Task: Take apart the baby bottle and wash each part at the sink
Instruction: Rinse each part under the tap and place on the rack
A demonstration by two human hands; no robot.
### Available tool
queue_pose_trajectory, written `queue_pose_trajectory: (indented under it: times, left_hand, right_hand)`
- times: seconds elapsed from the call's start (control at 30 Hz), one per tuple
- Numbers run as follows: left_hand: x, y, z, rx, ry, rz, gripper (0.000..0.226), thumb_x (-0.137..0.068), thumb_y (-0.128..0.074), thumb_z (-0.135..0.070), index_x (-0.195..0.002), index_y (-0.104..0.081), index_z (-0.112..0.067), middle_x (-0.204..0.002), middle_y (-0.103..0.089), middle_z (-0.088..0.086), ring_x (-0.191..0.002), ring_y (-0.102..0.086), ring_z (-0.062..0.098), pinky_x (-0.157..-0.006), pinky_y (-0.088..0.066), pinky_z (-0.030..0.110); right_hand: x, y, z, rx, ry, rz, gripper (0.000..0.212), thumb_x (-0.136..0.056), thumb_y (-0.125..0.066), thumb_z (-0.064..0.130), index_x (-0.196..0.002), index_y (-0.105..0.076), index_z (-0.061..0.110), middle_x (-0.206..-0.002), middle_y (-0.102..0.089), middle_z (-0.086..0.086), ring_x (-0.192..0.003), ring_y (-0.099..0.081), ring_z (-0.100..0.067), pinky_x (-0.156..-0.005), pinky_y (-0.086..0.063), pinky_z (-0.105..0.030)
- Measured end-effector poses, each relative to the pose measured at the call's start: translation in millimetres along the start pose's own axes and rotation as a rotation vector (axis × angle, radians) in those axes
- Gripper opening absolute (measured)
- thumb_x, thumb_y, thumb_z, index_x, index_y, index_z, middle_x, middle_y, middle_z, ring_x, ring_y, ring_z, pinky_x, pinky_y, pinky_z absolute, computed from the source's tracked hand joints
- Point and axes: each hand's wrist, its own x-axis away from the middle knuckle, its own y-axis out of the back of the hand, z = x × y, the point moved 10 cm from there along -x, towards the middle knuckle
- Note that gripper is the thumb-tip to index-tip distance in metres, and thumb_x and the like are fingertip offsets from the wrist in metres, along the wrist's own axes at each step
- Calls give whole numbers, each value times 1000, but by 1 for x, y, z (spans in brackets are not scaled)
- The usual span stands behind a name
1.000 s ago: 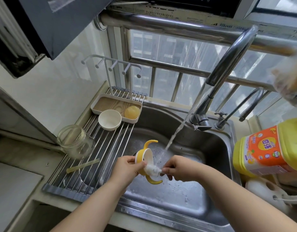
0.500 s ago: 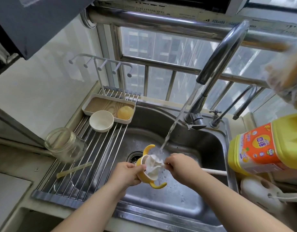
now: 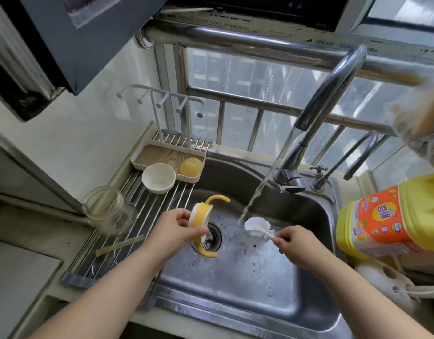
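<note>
My left hand (image 3: 172,232) grips the yellow bottle collar (image 3: 200,216) with its two curved handles, held over the drain of the steel sink (image 3: 272,289). My right hand (image 3: 296,245) pinches the handle of a white bottle brush (image 3: 256,226), whose head sits under the running water from the tall faucet (image 3: 321,113). Collar and brush are apart. On the drying rack (image 3: 137,216) to the left lie the clear glass bottle (image 3: 106,211), a white cap (image 3: 158,178) and a thin straw (image 3: 119,245). A yellowish nipple (image 3: 191,166) rests in a small tray (image 3: 150,157).
A large yellow detergent jug (image 3: 392,221) stands at the sink's right edge, with a white holder (image 3: 387,282) below it. A smaller second tap (image 3: 345,162) rises behind the sink. A hook stand (image 3: 159,101) sits above the tray. A window with bars is behind.
The brush has come out of the collar and moved right under the water stream. My left hand has carried the collar left, over the drain.
</note>
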Motion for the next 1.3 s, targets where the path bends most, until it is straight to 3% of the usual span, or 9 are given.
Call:
queue_pose_trajectory:
  times: [0.13, 0.3, 0.47, 0.6, 0.73, 0.87, 1.0, 1.17, 1.3]
  left_hand:
    - [7, 8, -33, -223, -187, 35, 25, -67, -84, -15, -82, -66, -22, -78, -69, -3, -73, -63, 7, -64, -45, 12]
    - [21, 29, -91, -409, -522, -28, 17, -74, -76, -10, -76, -67, -23, -68, -59, -16, -67, -53, -9, -62, -36, 8]
    - [24, 51, -153, -698, -860, -194, 20, -70, -69, -14, -89, -72, -8, -85, -71, 5, -82, -63, 24, -76, -48, 32]
    - [13, 63, -178, -740, -875, -246, 25, -72, -65, -11, -94, -72, -3, -88, -71, 12, -83, -64, 32, -78, -49, 40]
    - [6, 59, -168, -731, -880, -209, 27, -72, -64, -17, -95, -72, -6, -91, -72, 6, -86, -64, 28, -80, -48, 44]
    - [3, 43, -150, -610, -851, -101, 27, -70, -67, -23, -91, -73, -7, -85, -64, -5, -82, -52, 7, -79, -42, 22]
    - [-3, 15, -132, -594, -791, 58, 25, -74, -68, -29, -93, -73, -14, -86, -61, -3, -85, -51, 9, -78, -32, 5]
    - [-6, -6, -128, -559, -760, 129, 21, -78, -75, -16, -98, -71, -21, -93, -62, 1, -93, -51, 10, -79, -30, 3]
    - [-11, -3, -129, -554, -725, 117, 24, -78, -74, -15, -101, -72, -18, -98, -60, -3, -95, -50, 5, -80, -29, 0]
  right_hand:
    - [4, 7, -1, -25, -29, -19, 22, -93, -57, 34, -84, -69, 18, -77, -69, -2, -68, -60, -12, -59, -45, -21]
    - [12, 20, 4, -66, -11, -44, 23, -94, -55, 34, -80, -66, 20, -71, -65, 5, -57, -53, -6, -49, -40, -12]
    - [13, 35, 22, -83, 49, -64, 19, -95, -54, 33, -86, -67, 23, -74, -66, 6, -65, -56, -5, -55, -40, -12]
    - [11, 47, 34, -195, 101, -86, 19, -94, -55, 32, -89, -70, 22, -71, -67, 3, -60, -54, -9, -52, -43, -15]
    - [0, 50, 35, -589, 44, -26, 18, -92, -60, 27, -86, -74, 18, -52, -53, 4, -45, -39, -10, -43, -32, -22]
    - [-5, 60, 60, -760, 106, 70, 16, -89, -62, 24, -91, -72, 12, -59, -58, 1, -42, -44, -5, -43, -34, -18]
    - [-23, 70, 89, -671, 155, 97, 27, -86, -63, 37, -97, -68, 12, -62, -52, 1, -49, -43, -8, -48, -36, -21]
    - [-36, 58, 119, -622, 183, 241, 37, -86, -65, 38, -89, -64, 2, -58, -44, -3, -46, -33, -11, -45, -26, -22]
    - [-41, 46, 120, -530, 215, 323, 32, -81, -70, 40, -82, -65, 8, -56, -49, -1, -47, -38, -11, -47, -31, -23]
